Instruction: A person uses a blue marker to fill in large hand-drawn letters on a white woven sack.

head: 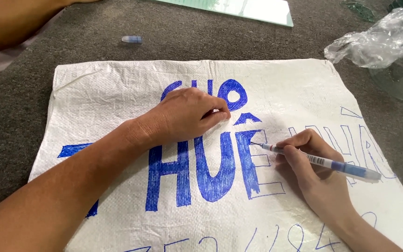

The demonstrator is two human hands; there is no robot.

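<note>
Now, starting at your far left, another person's arm lies across the top corner of the grey felt-like surface, well apart from your work. Just right of it, a small blue-and-clear pen cap lies on that grey surface, above the sack.

The white woven sack lies flat in front of you, covered in large blue lettering, some letters filled solid and some only outlined. Your left hand rests palm down on the upper middle of the sack, its forearm coming in from the lower left. Its fingers are curled loosely, tips pressed to the fabric, gripping nothing.

Right of that, your right hand rests on the sack with its fingers closed around a pen, thumb and forefinger pinching the barrel near the front. The pen is slim, clear with a blue section toward the back, and lies tilted, tip pointing left. Its tip touches the upper edge of an outlined letter whose left stroke is already filled blue. Further outlined letters run on to the right of your hand.

At the top, past the sack, a pale green sheet lies on the grey surface. At the top right, crumpled clear plastic sits just beside the sack's corner, with a round piece of glass below it.
</note>
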